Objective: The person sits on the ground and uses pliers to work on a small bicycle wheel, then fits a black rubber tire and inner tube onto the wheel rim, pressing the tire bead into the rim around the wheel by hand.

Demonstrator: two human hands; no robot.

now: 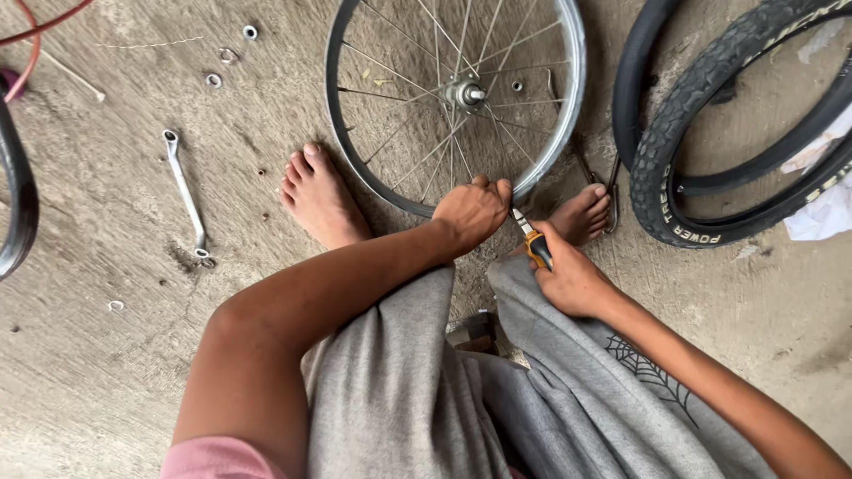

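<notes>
While left hand (473, 211) clamps wheel rim (541, 168) | right hand (568, 277) grip clamped on screwdriver (532, 241)

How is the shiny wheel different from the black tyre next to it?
The wheel is silver metal with thin spokes and a hub; the tyre is black knobbly rubber, hollow in the middle. The left hand grips the wheel's rim, while nothing touches the tyre. Both are round and lie on the concrete floor.

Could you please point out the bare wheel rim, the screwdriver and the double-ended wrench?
Wheel rim (568, 133): head view, right side of the metal hoop.
Screwdriver (538, 249): head view, orange-and-black handle above the right hand.
Wrench (185, 191): head view, middle of the shaft.
</notes>
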